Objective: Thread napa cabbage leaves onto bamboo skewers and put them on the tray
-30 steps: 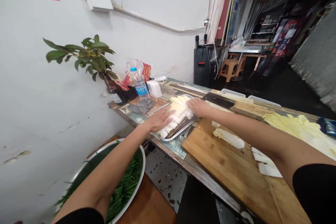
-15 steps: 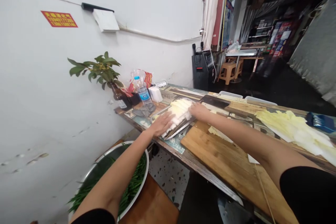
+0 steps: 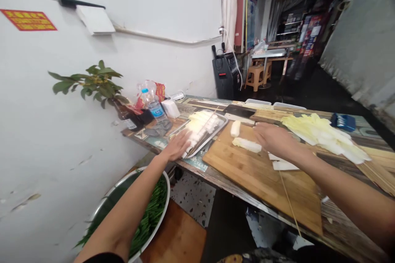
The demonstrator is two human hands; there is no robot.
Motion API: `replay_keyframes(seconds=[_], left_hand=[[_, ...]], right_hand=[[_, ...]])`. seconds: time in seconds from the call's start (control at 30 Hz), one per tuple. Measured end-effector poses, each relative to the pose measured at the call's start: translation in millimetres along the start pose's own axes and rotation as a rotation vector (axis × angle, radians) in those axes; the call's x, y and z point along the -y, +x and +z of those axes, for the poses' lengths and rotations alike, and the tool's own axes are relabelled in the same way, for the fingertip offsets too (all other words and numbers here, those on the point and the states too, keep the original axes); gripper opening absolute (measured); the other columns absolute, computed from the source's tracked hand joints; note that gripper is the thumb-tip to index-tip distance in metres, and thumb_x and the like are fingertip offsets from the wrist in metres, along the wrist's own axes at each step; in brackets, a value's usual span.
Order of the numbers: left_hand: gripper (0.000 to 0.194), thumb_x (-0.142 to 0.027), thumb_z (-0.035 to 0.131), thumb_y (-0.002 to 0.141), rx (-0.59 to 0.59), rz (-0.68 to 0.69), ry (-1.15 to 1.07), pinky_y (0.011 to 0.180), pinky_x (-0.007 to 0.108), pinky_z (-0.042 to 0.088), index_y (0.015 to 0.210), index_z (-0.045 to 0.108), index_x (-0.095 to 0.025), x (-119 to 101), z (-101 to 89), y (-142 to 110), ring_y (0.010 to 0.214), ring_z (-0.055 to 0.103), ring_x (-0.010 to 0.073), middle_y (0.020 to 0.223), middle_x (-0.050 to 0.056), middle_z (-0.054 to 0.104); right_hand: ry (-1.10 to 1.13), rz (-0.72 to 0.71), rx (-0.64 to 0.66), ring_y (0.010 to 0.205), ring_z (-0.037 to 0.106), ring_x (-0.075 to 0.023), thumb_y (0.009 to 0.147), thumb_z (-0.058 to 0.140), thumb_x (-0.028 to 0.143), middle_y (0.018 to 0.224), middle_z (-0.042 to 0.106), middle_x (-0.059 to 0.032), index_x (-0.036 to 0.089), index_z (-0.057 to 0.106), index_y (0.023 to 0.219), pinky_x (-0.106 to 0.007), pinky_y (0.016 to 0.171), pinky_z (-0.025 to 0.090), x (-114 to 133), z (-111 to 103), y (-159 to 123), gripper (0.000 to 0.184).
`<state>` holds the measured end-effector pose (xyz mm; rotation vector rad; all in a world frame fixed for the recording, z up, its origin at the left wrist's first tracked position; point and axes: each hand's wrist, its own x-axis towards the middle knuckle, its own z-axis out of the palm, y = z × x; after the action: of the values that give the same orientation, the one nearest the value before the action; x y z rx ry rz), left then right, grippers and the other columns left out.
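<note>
My left hand [image 3: 179, 144] lies with fingers stretched over the near left end of a metal tray [image 3: 202, 148], touching the pale cabbage rolls on it. These cabbage rolls [image 3: 202, 125] are lined up in rows, with thin sticks among them. My right hand [image 3: 273, 136] hovers over the far right part of a wooden cutting board [image 3: 247, 176], fingers extended and apparently holding nothing. Just left of it are a cabbage leaf strip [image 3: 247, 145] and a short roll [image 3: 235, 128]. White cabbage pieces [image 3: 285, 165] lie below that hand, beside a thin skewer [image 3: 289, 201].
Loose cabbage leaves [image 3: 324, 133] and a blue packet [image 3: 343, 121] sit to the right. A water bottle [image 3: 156, 111], grey cloth [image 3: 159, 127] and brown bottle with leafy branches [image 3: 128, 117] stand near the wall. Below left is a basin [image 3: 168, 197] of green vegetables.
My right hand has left the rolls on the tray and moved right, over the cutting board. My left hand stays at the tray. The view has shifted, showing more of the board.
</note>
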<state>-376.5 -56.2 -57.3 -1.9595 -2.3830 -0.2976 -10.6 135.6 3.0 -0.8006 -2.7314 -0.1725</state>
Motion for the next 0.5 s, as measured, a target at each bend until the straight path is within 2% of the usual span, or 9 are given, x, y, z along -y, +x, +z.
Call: replay_keyframes(seconds=[0.07,0.13,0.2,0.23,0.27,0.3,0.37,0.43,0.5], left_hand=[[0.06,-0.052,0.02,0.095,-0.022,-0.019,0.012,0.111,0.049,0.029,0.143,0.04,-0.022,-2,5.0,2,0.14,0.034,0.0263,0.15,0.012,0.04],[0.061,-0.05,0.015,0.095,-0.091,-0.04,0.019,0.111,0.054,0.026,0.144,0.037,-0.02,-10,0.0,3,0.142,0.029,0.0295,0.152,0.014,0.036],[0.06,-0.047,0.014,0.096,-0.219,-0.044,0.02,0.111,0.056,0.023,0.145,0.033,-0.017,-30,-9.0,1,0.144,0.023,0.0308,0.153,0.016,0.032],[0.058,-0.047,0.019,0.096,-0.347,-0.026,0.024,0.111,0.053,0.026,0.142,0.038,-0.017,-46,-12.7,-1,0.141,0.029,0.0306,0.149,0.016,0.039],[0.057,-0.047,0.026,0.095,-0.446,-0.006,0.03,0.109,0.05,0.03,0.139,0.042,-0.016,-65,-15.3,-6,0.137,0.036,0.0311,0.143,0.017,0.046],[0.054,-0.048,0.033,0.094,-0.491,-0.003,0.031,0.106,0.049,0.034,0.133,0.049,-0.015,-88,-16.4,-11,0.13,0.045,0.0318,0.135,0.018,0.053],[0.04,-0.046,0.039,0.092,-0.424,0.043,-0.015,0.095,0.047,0.043,0.105,0.066,-0.019,-143,-14.2,-24,0.103,0.063,0.0294,0.105,0.012,0.071],[0.039,-0.045,0.042,0.092,-0.376,0.072,-0.115,0.084,0.044,0.047,0.075,0.068,-0.021,-202,-6.5,-35,0.078,0.066,0.0252,0.078,0.007,0.073],[0.036,-0.043,0.043,0.092,-0.24,0.17,-0.235,0.077,0.042,0.048,0.076,0.069,-0.023,-255,4.9,-41,0.074,0.066,0.0229,0.078,0.006,0.073]], right_hand=[[0.0,0.143,0.022,0.081,0.064,-0.0227,0.094,0.04,0.029,0.094,0.069,-0.0089,0.02,0.067,0.087,-0.031,0.066,0.042,-25,-3,-53,0.029],[-0.004,0.275,0.055,0.075,0.064,-0.0242,0.093,0.042,0.031,0.086,0.07,-0.0094,0.019,0.068,0.081,-0.032,0.062,0.042,-42,-4,-104,0.031],[-0.004,0.386,0.081,0.073,0.064,-0.0254,0.093,0.042,0.033,0.081,0.07,-0.0104,0.018,0.068,0.079,-0.033,0.06,0.042,-48,-4,-148,0.033],[0.0,0.43,0.086,0.074,0.064,-0.0257,0.094,0.041,0.034,0.082,0.07,-0.0108,0.018,0.069,0.08,-0.033,0.061,0.043,-48,-5,-167,0.035],[0.008,0.466,0.085,0.077,0.065,-0.0257,0.095,0.04,0.035,0.085,0.07,-0.0111,0.017,0.069,0.084,-0.034,0.064,0.045,-47,-6,-183,0.036],[0.019,0.49,0.08,0.082,0.065,-0.0254,0.096,0.038,0.035,0.09,0.07,-0.0109,0.018,0.069,0.089,-0.034,0.068,0.046,-45,-7,-197,0.036],[0.048,0.517,0.065,0.092,0.064,-0.0242,0.097,0.035,0.033,0.1,0.07,-0.01,0.019,0.068,0.099,-0.033,0.078,0.047,-37,-9,-216,0.037],[0.075,0.519,0.052,0.096,0.063,-0.0236,0.098,0.034,0.031,0.103,0.07,-0.01,0.019,0.068,0.101,-0.033,0.081,0.048,-26,-9,-224,0.036],[0.096,0.493,0.048,0.091,0.063,-0.0234,0.098,0.034,0.032,0.096,0.07,-0.0106,0.019,0.069,0.091,-0.034,0.079,0.049,-10,-7,-221,0.038]])
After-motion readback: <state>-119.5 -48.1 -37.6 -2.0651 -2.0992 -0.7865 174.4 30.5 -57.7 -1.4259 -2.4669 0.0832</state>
